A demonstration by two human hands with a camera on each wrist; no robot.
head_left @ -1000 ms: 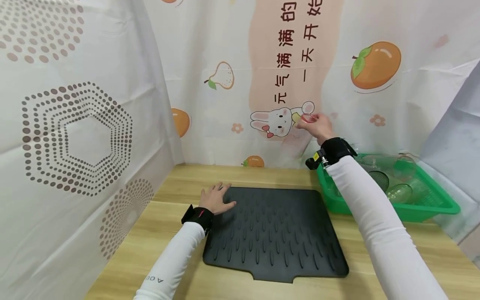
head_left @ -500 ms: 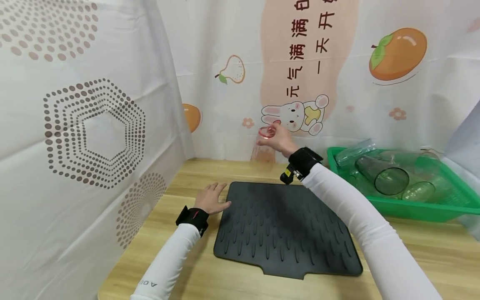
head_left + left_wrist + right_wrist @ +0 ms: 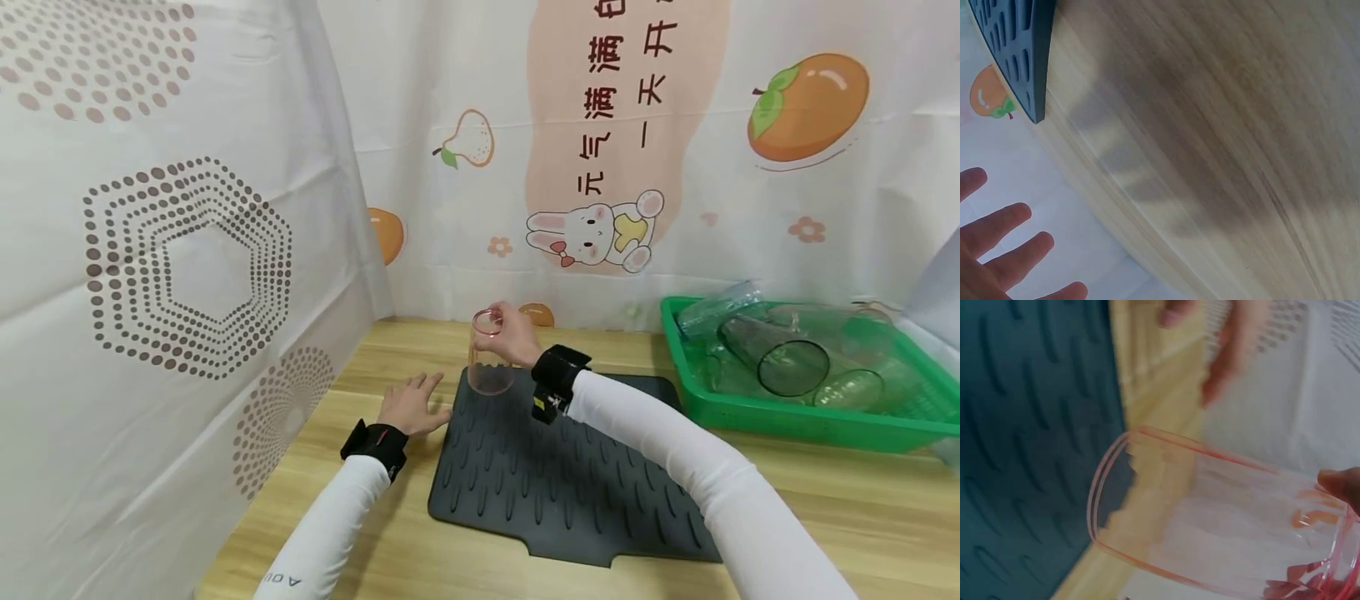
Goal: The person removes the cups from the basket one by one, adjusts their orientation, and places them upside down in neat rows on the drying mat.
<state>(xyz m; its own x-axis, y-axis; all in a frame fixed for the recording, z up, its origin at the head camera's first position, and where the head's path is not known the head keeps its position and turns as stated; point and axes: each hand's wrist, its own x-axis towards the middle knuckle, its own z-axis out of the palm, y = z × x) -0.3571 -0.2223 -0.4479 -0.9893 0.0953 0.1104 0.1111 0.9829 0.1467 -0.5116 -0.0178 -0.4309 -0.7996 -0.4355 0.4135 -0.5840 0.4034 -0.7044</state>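
Note:
My right hand [image 3: 516, 337] grips a clear, pink-tinted drinking glass [image 3: 483, 360] by its upper, red-edged end. In the head view the glass stands roughly upright, its lower end overlapping the back left corner of the black ridged mat [image 3: 555, 479]. The right wrist view shows the glass [image 3: 1210, 512] side-on, fingers curled at the red end and the other end toward the mat [image 3: 1035, 444]. Just left of the mat's edge is my left hand [image 3: 408, 407], holding nothing. Its fingers [image 3: 1019, 256] are spread over the wooden table, casting a shadow there.
A green basket [image 3: 825, 423] at the right holds several clear and dark glasses, including a dark-rimmed glass [image 3: 793, 368]. A printed white curtain [image 3: 450, 233] hangs behind and to the left. Wooden tabletop [image 3: 397, 500] surrounds the mat.
The right hand has brought the glass left and down from in front of the curtain to the mat's back left corner. The left hand has shifted slightly left, away from the mat.

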